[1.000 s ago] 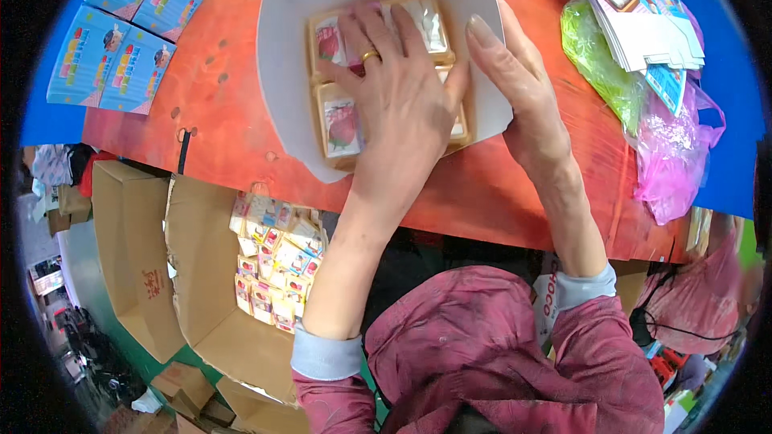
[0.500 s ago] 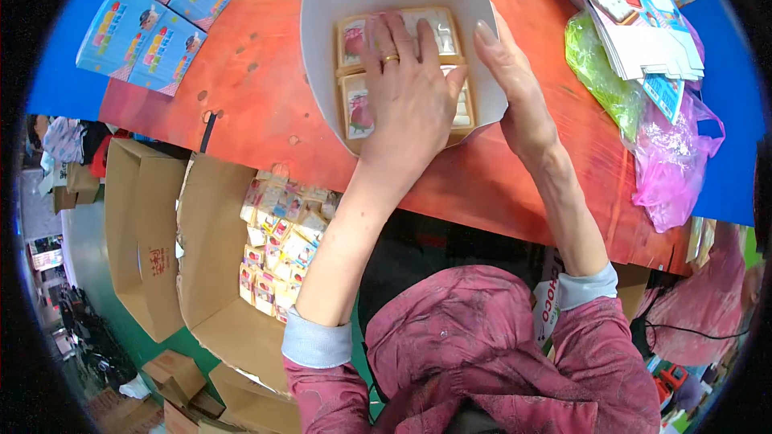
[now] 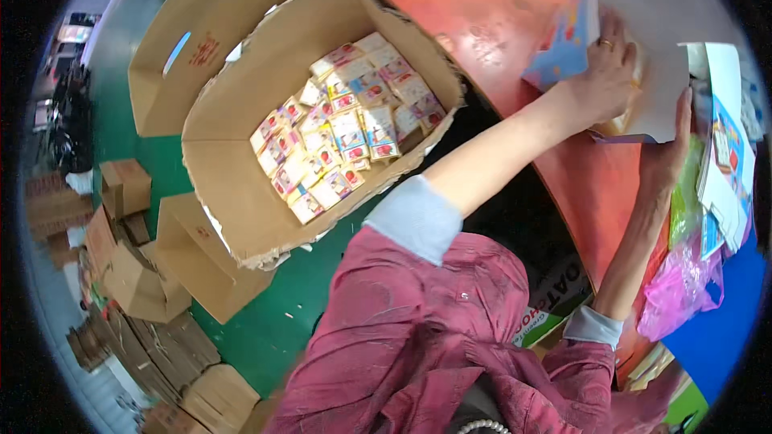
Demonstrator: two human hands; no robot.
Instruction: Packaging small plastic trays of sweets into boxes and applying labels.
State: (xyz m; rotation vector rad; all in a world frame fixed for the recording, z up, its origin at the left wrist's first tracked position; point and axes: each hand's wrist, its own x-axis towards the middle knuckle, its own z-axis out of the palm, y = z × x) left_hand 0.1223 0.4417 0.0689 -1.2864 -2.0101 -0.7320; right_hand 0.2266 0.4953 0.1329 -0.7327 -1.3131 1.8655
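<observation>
My left hand (image 3: 607, 80), with a ring on one finger, reaches into an open carton (image 3: 659, 56) with a white inside and a blue printed outer side. Its fingers lie outstretched over small packs (image 3: 619, 122), which are mostly covered by the hand and the carton wall. At the carton's right wall, my right hand (image 3: 669, 153) grips the edge, its other fingers hidden from sight. Below my left forearm, a large brown cardboard box (image 3: 233, 165) holds many small square packs (image 3: 338, 128) with colourful labels.
The carton stands on a red-orange table (image 3: 490, 12). To its right are a stack of flat printed cartons (image 3: 728, 153), a green plastic bag (image 3: 685, 201) and a pink plastic bag (image 3: 683, 281). More cardboard boxes (image 3: 145, 281) lie on the green floor (image 3: 265, 337).
The view has swung left, bringing the box of packs to the middle and the carton to the upper right. My left hand stays inside the carton and my right hand stays at its wall.
</observation>
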